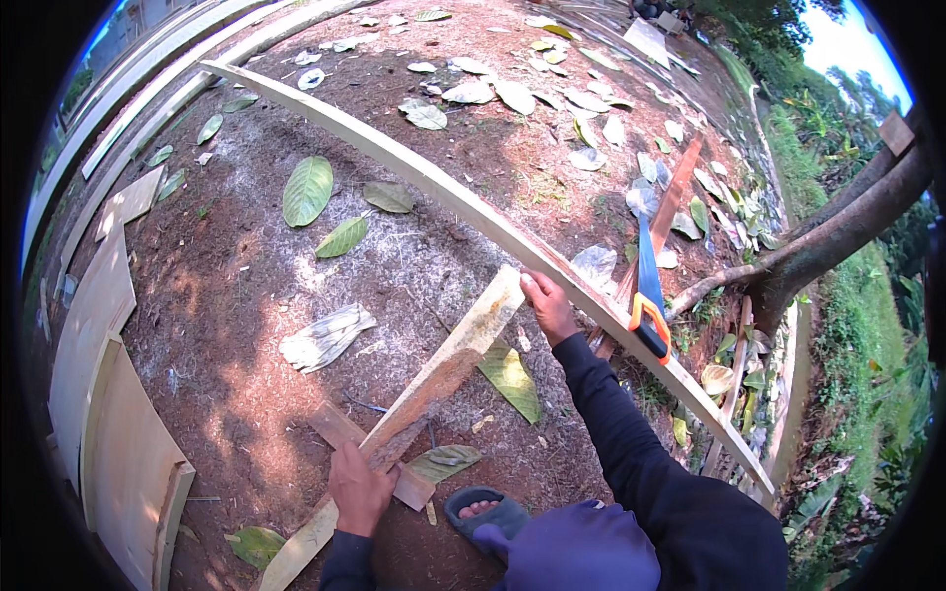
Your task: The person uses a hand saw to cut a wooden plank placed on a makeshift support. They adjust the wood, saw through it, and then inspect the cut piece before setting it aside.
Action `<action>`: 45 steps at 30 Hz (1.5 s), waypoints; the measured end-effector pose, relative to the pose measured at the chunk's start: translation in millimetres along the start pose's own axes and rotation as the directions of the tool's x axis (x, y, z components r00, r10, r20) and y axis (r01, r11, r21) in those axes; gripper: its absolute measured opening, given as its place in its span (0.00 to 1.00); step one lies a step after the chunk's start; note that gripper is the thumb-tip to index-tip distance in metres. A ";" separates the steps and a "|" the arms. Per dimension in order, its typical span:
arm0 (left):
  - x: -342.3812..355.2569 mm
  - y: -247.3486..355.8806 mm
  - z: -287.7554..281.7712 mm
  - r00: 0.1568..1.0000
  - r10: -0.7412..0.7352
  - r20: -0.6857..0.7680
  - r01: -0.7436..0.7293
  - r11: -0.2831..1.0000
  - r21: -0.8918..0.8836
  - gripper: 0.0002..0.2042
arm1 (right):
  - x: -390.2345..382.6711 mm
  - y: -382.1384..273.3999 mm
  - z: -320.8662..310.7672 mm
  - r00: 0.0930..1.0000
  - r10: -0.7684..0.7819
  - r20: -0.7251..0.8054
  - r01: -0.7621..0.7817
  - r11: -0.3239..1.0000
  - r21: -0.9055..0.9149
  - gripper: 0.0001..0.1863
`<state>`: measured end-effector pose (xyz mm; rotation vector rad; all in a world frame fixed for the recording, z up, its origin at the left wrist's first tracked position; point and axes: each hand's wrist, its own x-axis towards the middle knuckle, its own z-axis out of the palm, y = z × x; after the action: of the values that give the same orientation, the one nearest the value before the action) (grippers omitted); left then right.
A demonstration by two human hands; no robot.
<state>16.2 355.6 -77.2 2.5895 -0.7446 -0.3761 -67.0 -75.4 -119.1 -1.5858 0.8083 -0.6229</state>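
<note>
My left hand (362,488) is wrapped round a rough wooden plank (443,369) that slants up from the lower left. My right hand (548,307) has its fingers closed at the plank's upper end, beside a long pale timber beam (424,177). That beam crosses the view from upper left to lower right. A handsaw (650,325) with a blue blade and an orange and black handle rests across the beam, right of my right hand. Under the plank by my left hand, a short board (340,426) lies crosswise.
Plywood panels (103,295) lean at the left. Long timbers (138,108) run along the upper left. Large dry and green leaves (308,191) are scattered over reddish soil. A leaning tree trunk (838,217) stands at the right. My sandalled foot (483,512) is below the plank.
</note>
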 end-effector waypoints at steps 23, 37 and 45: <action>20.9 14.5 0.7 0.990 0.024 0.137 -0.039 0.993 0.111 0.27 | 4.0 56.9 -9.2 0.994 0.107 0.026 -0.101 0.981 -0.167 0.29; 36.9 6.4 10.1 0.964 0.182 0.192 -0.204 0.973 0.103 0.20 | -1.9 40.7 -31.5 0.999 0.046 0.020 -0.039 0.964 -0.264 0.27; 31.8 12.5 5.3 0.967 0.122 0.226 -0.142 0.987 0.075 0.27 | -26.0 16.4 -24.2 0.974 0.214 -0.073 -0.224 0.958 -0.177 0.22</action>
<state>34.8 326.7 -80.6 2.5904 -1.0277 -0.6082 -104.3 -70.9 -130.1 -1.6223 1.0916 -0.4406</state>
